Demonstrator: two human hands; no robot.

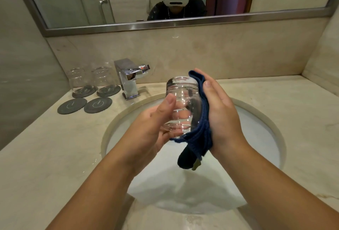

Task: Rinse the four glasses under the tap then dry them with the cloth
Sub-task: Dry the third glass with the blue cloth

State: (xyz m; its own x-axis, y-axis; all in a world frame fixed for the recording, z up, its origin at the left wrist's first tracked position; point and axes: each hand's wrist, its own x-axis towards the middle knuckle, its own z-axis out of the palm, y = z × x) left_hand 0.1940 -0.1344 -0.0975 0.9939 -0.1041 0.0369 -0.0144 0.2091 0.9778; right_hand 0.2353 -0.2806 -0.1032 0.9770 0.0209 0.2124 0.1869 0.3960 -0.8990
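Now | step: drying | glass (pixel 181 105) over sink (pixel 271 119) so drips fall in | left hand (pixel 152 129) grips it, thumb and curled fingers steadying | right hand (pixel 222 112) near flat, pressing cloth (pixel 198 132) to its side | 2 glasses (pixel 80 81) parked on coasters beside tap (pixel 128 77), clear of splashes | 2 coasters (pixel 72 105) bare, likely awaiting glasses

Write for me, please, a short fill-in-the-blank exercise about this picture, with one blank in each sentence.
1. The right hand presses a ____ cloth against the glass held in the left hand.
2. ____ other glasses stand on coasters beside the tap.
3. The bare coasters lie to the ____ of the sink.

Missing words: blue; two; left.
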